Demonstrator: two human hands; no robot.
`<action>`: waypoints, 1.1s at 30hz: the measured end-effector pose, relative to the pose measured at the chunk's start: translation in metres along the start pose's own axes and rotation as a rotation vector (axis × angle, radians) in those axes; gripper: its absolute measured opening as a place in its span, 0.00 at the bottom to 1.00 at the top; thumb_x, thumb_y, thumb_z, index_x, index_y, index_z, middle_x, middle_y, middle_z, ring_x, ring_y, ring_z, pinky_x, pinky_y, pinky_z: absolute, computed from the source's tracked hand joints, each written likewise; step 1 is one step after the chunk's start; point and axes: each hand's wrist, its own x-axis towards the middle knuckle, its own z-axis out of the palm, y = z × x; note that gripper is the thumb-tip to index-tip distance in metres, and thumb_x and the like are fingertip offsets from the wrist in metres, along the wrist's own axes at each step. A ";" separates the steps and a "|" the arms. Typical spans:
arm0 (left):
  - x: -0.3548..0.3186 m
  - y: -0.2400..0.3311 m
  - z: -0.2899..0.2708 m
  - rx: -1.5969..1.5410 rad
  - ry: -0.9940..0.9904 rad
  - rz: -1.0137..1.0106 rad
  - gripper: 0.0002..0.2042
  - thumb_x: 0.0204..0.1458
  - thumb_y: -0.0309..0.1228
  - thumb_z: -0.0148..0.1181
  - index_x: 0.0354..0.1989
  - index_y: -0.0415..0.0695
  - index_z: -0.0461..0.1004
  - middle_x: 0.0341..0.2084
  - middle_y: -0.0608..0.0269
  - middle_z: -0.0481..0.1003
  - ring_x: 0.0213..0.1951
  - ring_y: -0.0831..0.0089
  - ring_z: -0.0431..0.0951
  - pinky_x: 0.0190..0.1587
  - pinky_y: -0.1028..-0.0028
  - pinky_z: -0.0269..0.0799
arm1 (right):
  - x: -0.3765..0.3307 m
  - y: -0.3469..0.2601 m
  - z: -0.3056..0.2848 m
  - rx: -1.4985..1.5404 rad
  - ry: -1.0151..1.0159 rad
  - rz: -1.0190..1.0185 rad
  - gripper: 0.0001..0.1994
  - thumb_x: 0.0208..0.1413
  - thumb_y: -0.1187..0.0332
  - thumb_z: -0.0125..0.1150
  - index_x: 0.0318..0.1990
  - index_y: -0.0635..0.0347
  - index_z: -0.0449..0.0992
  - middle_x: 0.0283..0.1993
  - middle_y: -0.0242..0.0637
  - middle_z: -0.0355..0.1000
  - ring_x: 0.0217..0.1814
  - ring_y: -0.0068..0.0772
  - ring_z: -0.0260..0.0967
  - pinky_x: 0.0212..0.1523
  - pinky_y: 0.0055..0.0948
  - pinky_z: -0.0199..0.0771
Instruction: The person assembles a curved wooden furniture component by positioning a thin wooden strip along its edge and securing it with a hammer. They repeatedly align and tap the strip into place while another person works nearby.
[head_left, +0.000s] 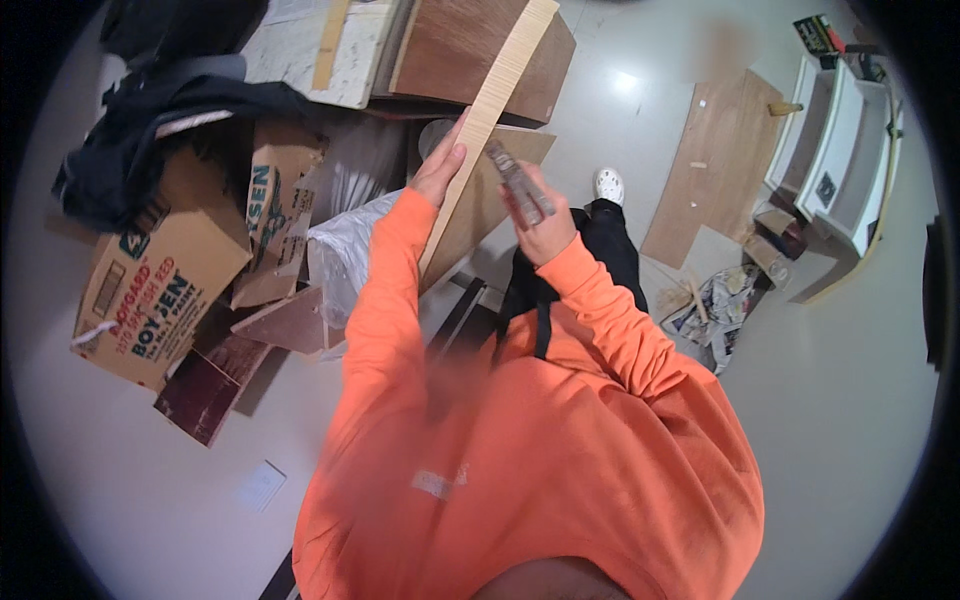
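Observation:
A long, pale wood-grain board [483, 115] stands tilted in front of me, its narrow face toward me. My left hand [437, 172] grips its left side partway along, thumb and fingers against the board. Just right of the board, my right hand [545, 220] is closed round a worn, grey-brown hand tool [519, 182] with a long body; its exact kind is hard to make out. The tool's upper end is close to the board's right side, and I cannot tell whether they touch. Behind the board is a brown wooden panel [500, 190].
Cardboard boxes [165, 270], clear plastic wrap [350, 250] and dark wood offcuts [205, 395] crowd the left. A white-topped cabinet [320, 50] stands at the far left. On the right are a plywood sheet [695, 170], a white drawer unit [835, 150] and crumpled newspaper [722, 310].

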 end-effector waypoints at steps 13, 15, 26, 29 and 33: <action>0.011 -0.024 -0.001 0.180 0.066 0.105 0.26 0.59 0.35 0.47 0.65 0.38 0.59 0.61 0.49 0.66 0.61 0.65 0.66 0.65 0.66 0.58 | 0.007 0.028 0.016 0.150 0.017 0.023 0.23 0.51 0.71 0.64 0.54 0.64 0.67 0.37 0.46 0.75 0.34 0.46 0.77 0.30 0.35 0.76; 0.011 -0.027 0.005 0.107 0.096 0.135 0.25 0.61 0.36 0.48 0.64 0.37 0.59 0.61 0.46 0.66 0.61 0.63 0.68 0.65 0.65 0.58 | 0.005 0.027 0.019 0.108 -0.005 0.020 0.23 0.50 0.72 0.64 0.54 0.64 0.67 0.37 0.46 0.75 0.34 0.45 0.77 0.30 0.36 0.76; 0.015 -0.021 0.001 0.035 0.185 -0.004 0.24 0.62 0.34 0.53 0.64 0.36 0.61 0.58 0.49 0.70 0.58 0.66 0.71 0.63 0.68 0.63 | 0.020 0.013 0.018 0.049 0.004 0.068 0.20 0.52 0.68 0.64 0.52 0.61 0.68 0.35 0.42 0.75 0.32 0.45 0.76 0.29 0.35 0.76; 0.016 -0.024 -0.004 0.063 0.190 -0.037 0.26 0.63 0.36 0.51 0.66 0.36 0.59 0.58 0.53 0.70 0.56 0.69 0.72 0.61 0.71 0.65 | 0.023 0.009 0.017 0.083 -0.018 0.084 0.21 0.53 0.68 0.63 0.54 0.59 0.67 0.36 0.44 0.74 0.33 0.49 0.75 0.30 0.38 0.75; 0.016 -0.026 -0.012 -0.014 0.195 -0.100 0.29 0.62 0.40 0.50 0.68 0.35 0.56 0.61 0.54 0.67 0.58 0.69 0.70 0.61 0.72 0.64 | 0.028 0.011 0.022 0.152 -0.004 0.053 0.19 0.55 0.64 0.60 0.51 0.61 0.64 0.32 0.46 0.71 0.27 0.52 0.72 0.26 0.43 0.72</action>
